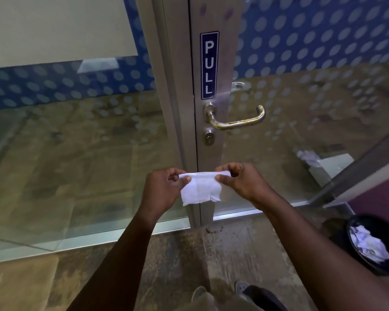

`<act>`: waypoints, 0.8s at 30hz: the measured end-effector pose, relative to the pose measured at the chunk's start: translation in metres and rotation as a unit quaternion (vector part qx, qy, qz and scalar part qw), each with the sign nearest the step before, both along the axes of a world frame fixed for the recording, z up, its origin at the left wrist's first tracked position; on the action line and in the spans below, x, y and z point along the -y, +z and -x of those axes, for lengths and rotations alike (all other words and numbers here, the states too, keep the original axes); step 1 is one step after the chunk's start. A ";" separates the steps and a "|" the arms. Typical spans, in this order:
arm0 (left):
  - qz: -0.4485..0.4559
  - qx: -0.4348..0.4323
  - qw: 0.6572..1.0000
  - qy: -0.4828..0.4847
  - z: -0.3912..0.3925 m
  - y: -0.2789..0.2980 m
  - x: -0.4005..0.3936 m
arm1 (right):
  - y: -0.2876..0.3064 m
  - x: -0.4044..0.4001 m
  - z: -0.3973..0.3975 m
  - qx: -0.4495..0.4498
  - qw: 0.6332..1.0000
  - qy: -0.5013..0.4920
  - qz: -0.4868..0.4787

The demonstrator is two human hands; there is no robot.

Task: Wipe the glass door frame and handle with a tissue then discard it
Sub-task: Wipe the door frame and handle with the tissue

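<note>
A white tissue (pixel 200 187) hangs spread between both hands, in front of the lower part of the grey metal door frame (pixel 209 153). My left hand (pixel 164 187) pinches its top left corner and my right hand (pixel 240 180) pinches its top right corner. Above the hands, a tarnished metal lever handle (pixel 236 121) sticks out to the right of the frame, with a keyhole (pixel 209 136) under it. A blue PULL sticker (pixel 209 65) sits on the frame above the handle.
A black bin (pixel 373 243) with crumpled white tissues stands on the floor at the lower right. Glass panels with a blue dotted film flank the frame on both sides. My shoes (pixel 220 292) show at the bottom, on a stained brown floor.
</note>
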State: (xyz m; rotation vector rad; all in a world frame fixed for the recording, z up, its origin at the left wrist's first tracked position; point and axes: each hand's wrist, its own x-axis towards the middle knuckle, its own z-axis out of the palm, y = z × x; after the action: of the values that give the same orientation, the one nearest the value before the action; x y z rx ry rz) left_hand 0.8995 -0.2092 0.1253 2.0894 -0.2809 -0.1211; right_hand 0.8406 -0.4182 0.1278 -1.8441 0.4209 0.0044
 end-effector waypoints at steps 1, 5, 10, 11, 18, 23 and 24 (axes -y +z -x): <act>-0.008 0.012 1.000 -0.004 -0.001 0.001 0.002 | 0.000 0.002 0.001 -0.004 1.000 0.012 0.020; -0.019 0.032 0.999 -0.019 -0.009 0.005 0.011 | 0.005 0.010 -0.004 0.002 0.984 0.023 0.175; 0.126 -0.025 0.992 0.012 -0.012 0.012 0.033 | 0.019 0.026 -0.014 0.066 0.993 0.016 0.099; 0.162 -0.042 0.986 0.020 -0.011 0.014 0.039 | 0.022 0.029 -0.014 0.070 0.997 0.020 0.032; 0.139 0.049 0.981 0.130 -0.006 0.029 0.079 | 0.042 0.040 -0.018 0.067 0.954 0.056 -0.285; 0.048 0.143 0.988 0.021 -0.011 0.062 0.090 | 0.060 0.046 -0.026 0.056 0.969 0.149 -0.191; 0.024 0.163 0.986 -0.005 -0.014 0.069 0.091 | 0.065 0.047 -0.028 0.067 0.969 0.147 -0.185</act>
State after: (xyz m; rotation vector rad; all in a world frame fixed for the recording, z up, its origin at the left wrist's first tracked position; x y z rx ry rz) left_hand 0.9139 -0.3002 0.1948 2.0542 -0.4870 0.2232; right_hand 0.8687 -0.4651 0.1929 -1.5098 0.0425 0.1513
